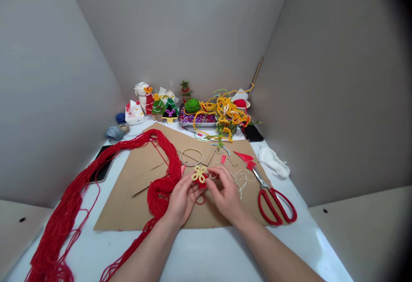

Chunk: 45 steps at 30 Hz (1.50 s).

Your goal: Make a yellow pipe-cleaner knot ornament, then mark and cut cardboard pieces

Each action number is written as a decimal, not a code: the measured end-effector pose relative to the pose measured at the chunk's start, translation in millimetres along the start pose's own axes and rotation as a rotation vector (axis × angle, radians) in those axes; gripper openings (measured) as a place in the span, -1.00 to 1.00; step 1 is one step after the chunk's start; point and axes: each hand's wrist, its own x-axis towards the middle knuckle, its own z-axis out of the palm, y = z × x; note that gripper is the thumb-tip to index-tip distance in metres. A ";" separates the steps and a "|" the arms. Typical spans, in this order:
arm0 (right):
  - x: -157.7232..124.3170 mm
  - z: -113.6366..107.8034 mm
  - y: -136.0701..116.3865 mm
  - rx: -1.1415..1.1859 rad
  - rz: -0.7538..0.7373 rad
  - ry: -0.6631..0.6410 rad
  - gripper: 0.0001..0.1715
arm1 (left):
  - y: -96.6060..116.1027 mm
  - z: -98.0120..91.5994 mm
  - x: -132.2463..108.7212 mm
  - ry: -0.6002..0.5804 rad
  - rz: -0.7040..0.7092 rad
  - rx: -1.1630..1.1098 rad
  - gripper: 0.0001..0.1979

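My left hand [183, 199] and my right hand [225, 194] meet over the brown cardboard sheet [135, 187]. Together they pinch a small cream knotted cord ornament [199, 173] with a red piece behind it. A thin red thread loops down from it between my hands. A thick bundle of red yarn [96, 179] lies just left of my left hand and trails off to the near left. Red-handled scissors [273, 200] lie right of my right hand.
A cord ring [191, 156], red scraps [243, 157] and loose cream string [242, 181] lie on the cardboard. Behind stand small felt tree decorations [164, 108], a tray of beads [196, 118], a green yarn ball [192, 105], tangled yellow cords [227, 116]. White cloth [273, 161] at right.
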 end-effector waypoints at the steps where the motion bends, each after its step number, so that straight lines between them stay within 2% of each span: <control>1: 0.0 -0.5 1.1 -0.008 -0.011 0.001 -0.77 | 0.3 0.0 -0.2 0.015 -0.013 -0.022 -0.77; 4: -0.3 -0.5 6.6 -0.029 -0.028 0.004 -0.77 | 1.6 1.2 -2.1 0.020 -0.041 -0.067 -0.71; 9: -2.4 0.6 13.0 -0.042 -0.109 0.012 -0.74 | 2.1 6.7 -6.2 -0.018 0.029 0.051 -0.79; 14: -3.6 0.2 7.2 -0.068 -0.162 -0.050 -0.68 | 1.0 7.3 -6.2 -0.006 0.046 0.065 -0.83; 19: -5.3 2.2 5.4 -0.157 -0.210 -0.012 -0.80 | 1.0 6.8 -6.6 -0.001 0.032 0.100 -0.79; 27: -5.6 5.0 9.3 -0.234 -0.170 0.018 -0.87 | -4.1 7.1 -6.7 -0.003 0.040 0.112 -0.73; 35: -7.0 6.0 10.2 -0.179 -0.129 0.033 -0.90 | -4.2 9.0 -6.3 0.006 0.048 0.133 -0.67; 45: -6.9 6.8 8.8 -0.173 -0.152 0.090 -0.91 | -7.4 6.5 -5.9 0.011 0.037 0.170 -0.75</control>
